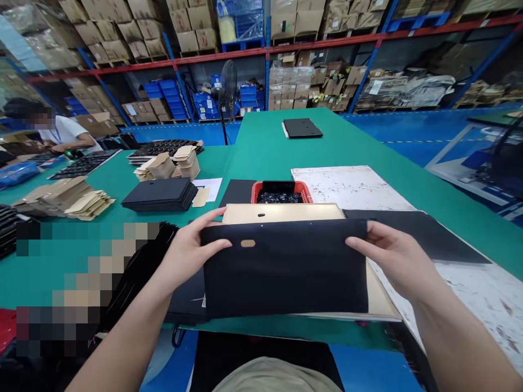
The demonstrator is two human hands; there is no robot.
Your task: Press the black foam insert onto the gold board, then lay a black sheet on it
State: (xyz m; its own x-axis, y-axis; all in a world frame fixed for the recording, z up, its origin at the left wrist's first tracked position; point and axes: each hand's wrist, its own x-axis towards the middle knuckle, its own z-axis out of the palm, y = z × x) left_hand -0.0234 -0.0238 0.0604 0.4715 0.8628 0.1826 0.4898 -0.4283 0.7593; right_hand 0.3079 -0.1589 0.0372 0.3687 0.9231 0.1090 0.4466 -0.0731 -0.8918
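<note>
A black rectangular sheet [286,272] with an oblong hole near its upper left is raised at a tilt in front of me. My left hand [190,245] pinches its upper left corner, thumb on the near face. At the upper right corner my right hand [392,253] grips it the same way. Behind and under the sheet lies a tan board [286,212] with a small dark slot. Just beyond it is a red basket [304,191] full of small black pieces.
Stacked black panels [159,195] and tan cardboard pieces [67,193] stand on the green table [265,147] at left. A stained white board [343,185] carries a black sheet [412,234] at right. A person [67,130] sits far left.
</note>
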